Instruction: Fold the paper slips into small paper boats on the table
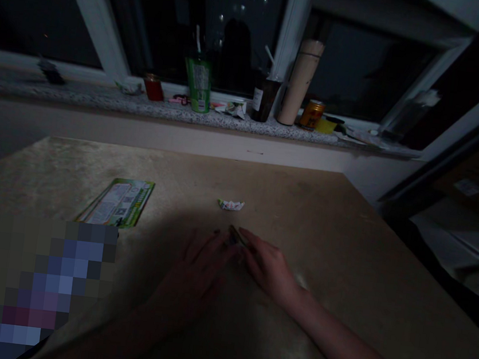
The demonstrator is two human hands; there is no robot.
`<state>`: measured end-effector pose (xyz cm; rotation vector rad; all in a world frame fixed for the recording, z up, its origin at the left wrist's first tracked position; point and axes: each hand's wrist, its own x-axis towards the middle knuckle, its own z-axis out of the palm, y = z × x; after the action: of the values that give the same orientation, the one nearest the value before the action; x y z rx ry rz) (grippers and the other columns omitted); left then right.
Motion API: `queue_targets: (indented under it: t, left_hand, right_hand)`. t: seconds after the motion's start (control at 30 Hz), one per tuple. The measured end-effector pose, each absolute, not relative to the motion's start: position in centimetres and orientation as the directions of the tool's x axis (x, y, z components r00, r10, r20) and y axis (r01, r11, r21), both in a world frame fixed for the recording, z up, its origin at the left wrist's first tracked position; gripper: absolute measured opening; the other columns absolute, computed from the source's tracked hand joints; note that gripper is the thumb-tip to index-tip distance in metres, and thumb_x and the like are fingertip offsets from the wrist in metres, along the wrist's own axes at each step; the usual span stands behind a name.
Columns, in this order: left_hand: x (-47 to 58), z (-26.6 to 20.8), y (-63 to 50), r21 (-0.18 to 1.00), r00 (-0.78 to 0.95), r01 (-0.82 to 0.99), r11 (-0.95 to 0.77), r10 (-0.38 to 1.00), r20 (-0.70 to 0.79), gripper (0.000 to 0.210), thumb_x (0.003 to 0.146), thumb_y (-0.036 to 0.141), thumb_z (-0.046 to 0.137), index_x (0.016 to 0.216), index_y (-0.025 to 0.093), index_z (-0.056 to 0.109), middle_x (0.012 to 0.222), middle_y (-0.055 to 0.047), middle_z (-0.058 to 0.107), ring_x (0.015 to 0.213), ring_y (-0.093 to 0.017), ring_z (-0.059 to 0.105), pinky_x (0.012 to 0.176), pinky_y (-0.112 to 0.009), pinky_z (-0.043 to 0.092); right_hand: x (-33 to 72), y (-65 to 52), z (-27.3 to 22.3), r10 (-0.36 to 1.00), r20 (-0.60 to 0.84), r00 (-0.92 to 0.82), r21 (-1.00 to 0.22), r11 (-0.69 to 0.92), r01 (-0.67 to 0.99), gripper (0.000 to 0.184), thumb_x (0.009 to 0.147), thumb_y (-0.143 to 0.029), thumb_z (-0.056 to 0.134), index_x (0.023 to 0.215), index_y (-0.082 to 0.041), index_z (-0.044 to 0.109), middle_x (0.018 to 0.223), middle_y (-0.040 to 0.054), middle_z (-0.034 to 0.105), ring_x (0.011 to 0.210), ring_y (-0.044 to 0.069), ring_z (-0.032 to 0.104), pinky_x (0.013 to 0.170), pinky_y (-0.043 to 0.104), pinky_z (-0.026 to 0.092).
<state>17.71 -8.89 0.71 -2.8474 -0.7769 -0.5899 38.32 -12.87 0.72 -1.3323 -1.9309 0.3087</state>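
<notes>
The window sill (118,104) stood in dim light beyond the far edge of the table (376,270). The right hand (271,264) pinched a small dark object (237,236) well inside the edges; the left hand (199,264) was beside it, fingers spread. A folded wrapper (231,205) lay farther, and a green packet (122,201) towards the left edge

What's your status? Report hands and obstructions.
Right hand: fingers at small dark thin piece, grip unclear. Left hand: open beside it. Small white-and-green crinkled scrap: beyond both hands.
</notes>
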Motion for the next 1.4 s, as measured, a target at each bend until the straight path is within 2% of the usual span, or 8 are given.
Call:
queue_targets:
  t: [0.1, 0.23, 0.47, 0.7, 0.93, 1.03, 1.2, 1.4]
  left_hand:
    - [18.0, 1.2, -9.4, -0.044, 0.840, 0.443, -0.895, 0.398, 0.370, 0.043, 0.094, 0.023, 0.039, 0.137, 0.021, 0.042, 0.137, -0.004, 0.049, 0.125, -0.022, 0.043, 0.113, -0.049, 0.003]
    - [18.0, 1.2, -9.5, -0.036, 0.862, 0.422, -0.906, 0.389, 0.326, 0.041, 0.095, 0.027, 0.038, 0.136, 0.020, 0.044, 0.137, -0.003, 0.049, 0.126, -0.022, 0.039, 0.113, -0.048, -0.002]
    - [17.7, 0.9, -9.5, 0.033, 0.820, 0.526, -0.850, 0.517, 0.248, 0.043, 0.090, 0.027, 0.044, 0.133, 0.024, 0.046, 0.133, -0.007, 0.052, 0.122, -0.029, 0.042, 0.107, -0.053, 0.018]
    - [17.5, 1.0, -9.3, 0.067, 0.828, 0.535, -0.842, 0.538, 0.157, 0.037, 0.093, 0.035, 0.043, 0.126, 0.022, 0.054, 0.128, -0.007, 0.056, 0.118, -0.027, 0.047, 0.105, -0.048, 0.028]
    - [17.1, 0.6, -8.9, 0.087, 0.851, 0.498, -0.863, 0.506, 0.143, 0.050, 0.094, 0.043, 0.041, 0.135, 0.015, 0.044, 0.140, -0.011, 0.045, 0.129, -0.028, 0.037, 0.110, -0.050, 0.019]
    - [16.5, 0.8, -8.5, 0.138, 0.875, 0.451, -0.882, 0.468, 0.127, 0.058, 0.092, 0.047, 0.045, 0.140, 0.015, 0.037, 0.144, -0.011, 0.040, 0.132, -0.028, 0.034, 0.109, -0.046, 0.024]
    - [15.0, 1.4, -7.2, 0.188, 0.938, 0.323, -0.927, 0.340, 0.065, 0.065, 0.090, 0.047, 0.049, 0.146, 0.024, 0.025, 0.149, -0.006, 0.033, 0.134, -0.025, 0.032, 0.108, -0.040, 0.027]
    - [14.4, 1.7, -6.4, 0.243, 0.949, 0.299, -0.923, 0.315, 0.026, 0.065, 0.091, 0.048, 0.048, 0.147, 0.029, 0.020, 0.151, -0.003, 0.026, 0.137, -0.024, 0.027, 0.110, -0.040, 0.024]
  right_hand:
    - [38.3, -12.9, 0.7, 0.887, 0.433, -0.160, -0.609, 0.419, 0.673, 0.037, 0.092, -0.017, 0.045, 0.129, -0.021, 0.048, 0.116, 0.0079, 0.065, 0.100, 0.018, 0.064, 0.085, 0.030, 0.051]
    - [38.1, -12.7, 0.6, 0.891, 0.417, -0.178, -0.599, 0.417, 0.683, 0.028, 0.091, -0.015, 0.044, 0.113, -0.021, 0.062, 0.095, 0.0062, 0.069, 0.085, 0.017, 0.064, 0.075, 0.029, 0.050]
    - [38.7, -12.9, 0.9, 0.882, 0.395, -0.255, -0.493, 0.438, 0.752, 0.038, 0.073, -0.004, 0.051, 0.104, -0.020, 0.066, 0.080, 0.0041, 0.065, 0.078, 0.019, 0.058, 0.079, 0.034, 0.043]
    - [40.1, -13.2, 2.0, 0.839, 0.307, -0.448, -0.281, 0.530, 0.800, 0.017, 0.082, -0.016, 0.056, 0.092, -0.021, 0.069, 0.082, 0.0057, 0.061, 0.086, 0.021, 0.051, 0.080, 0.037, 0.035]
    - [40.0, -13.1, 2.1, 0.836, 0.280, -0.471, -0.433, 0.548, 0.716, 0.016, 0.082, -0.020, 0.063, 0.097, -0.021, 0.068, 0.102, 0.0039, 0.063, 0.103, 0.019, 0.053, 0.092, 0.035, 0.035]
    - [40.3, -12.7, 1.6, 0.848, 0.283, -0.447, -0.496, 0.529, 0.689, 0.015, 0.081, -0.024, 0.066, 0.096, -0.023, 0.069, 0.101, 0.0030, 0.064, 0.101, 0.018, 0.056, 0.090, 0.035, 0.038]
    - [40.9, -12.0, 0.8, 0.863, 0.280, -0.422, -0.601, 0.500, 0.624, 0.012, 0.075, -0.027, 0.074, 0.087, -0.024, 0.072, 0.097, 0.0014, 0.065, 0.097, 0.017, 0.058, 0.088, 0.034, 0.040]
    - [41.0, -11.6, 0.5, 0.874, 0.277, -0.400, -0.632, 0.479, 0.609, 0.010, 0.076, -0.028, 0.073, 0.085, -0.023, 0.072, 0.095, 0.0021, 0.065, 0.095, 0.017, 0.059, 0.087, 0.034, 0.041]
